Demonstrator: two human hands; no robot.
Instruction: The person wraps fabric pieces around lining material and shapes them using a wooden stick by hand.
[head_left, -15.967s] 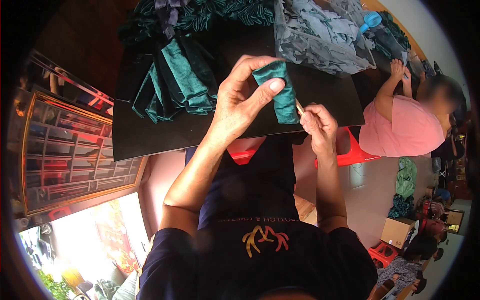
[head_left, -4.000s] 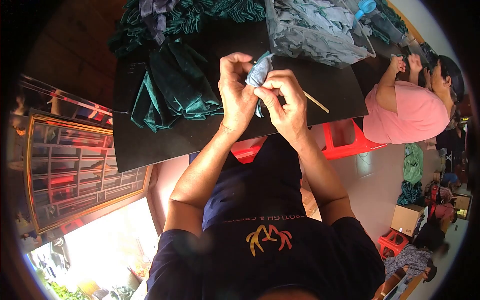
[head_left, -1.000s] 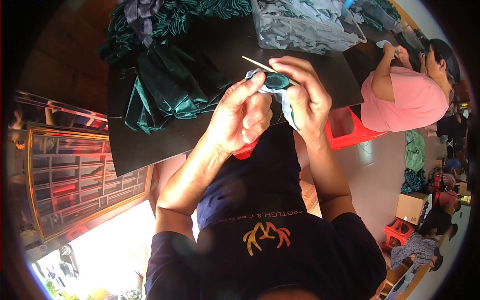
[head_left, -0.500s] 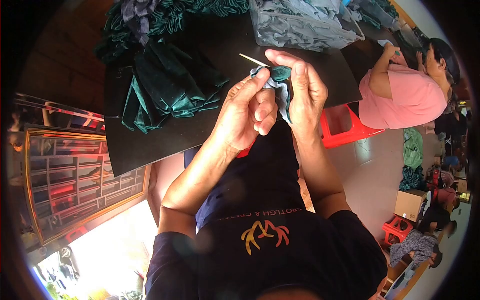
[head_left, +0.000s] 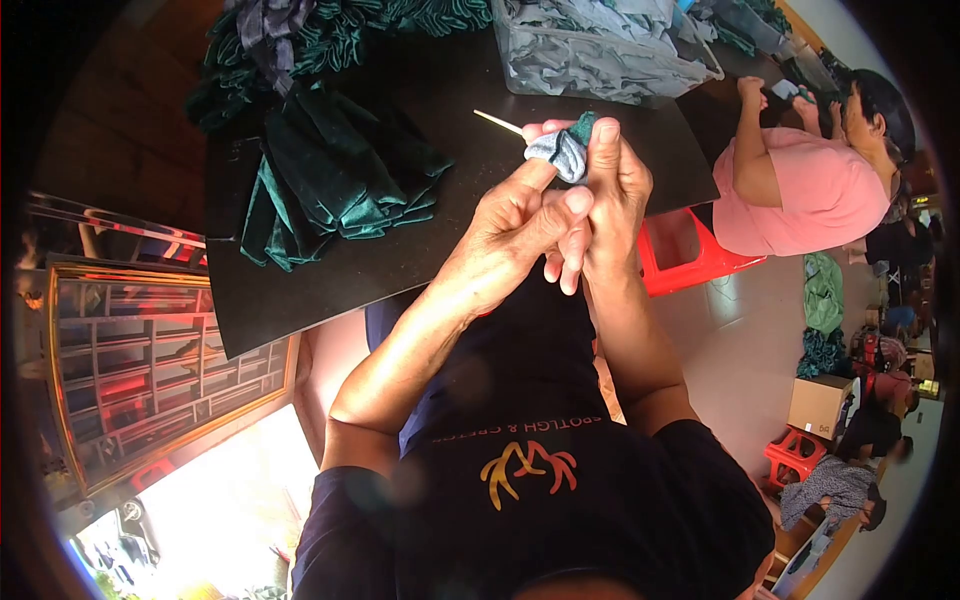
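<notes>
A small piece of velvet cloth, dark green on one face and pale grey on the other, is bunched between my hands above the table edge. My left hand has its index finger up against the grey side, the fingertip covered by the folds; its thumb lies lower, near the right palm. My right hand pinches the green end between thumb and fingers. A thin pale stick pokes out leftward from behind the cloth, by the right fingertips; what grips its hidden end does not show.
Folded dark green velvet lies on the black table. Behind stand a gathered green pile and a clear bin of grey-green pieces. A person in a pink shirt works at the right, near a red stool.
The cloth has bunched up, with more grey side showing. My left thumb has come off it and moved down. The stick has shifted slightly left. The co-worker's hands have moved.
</notes>
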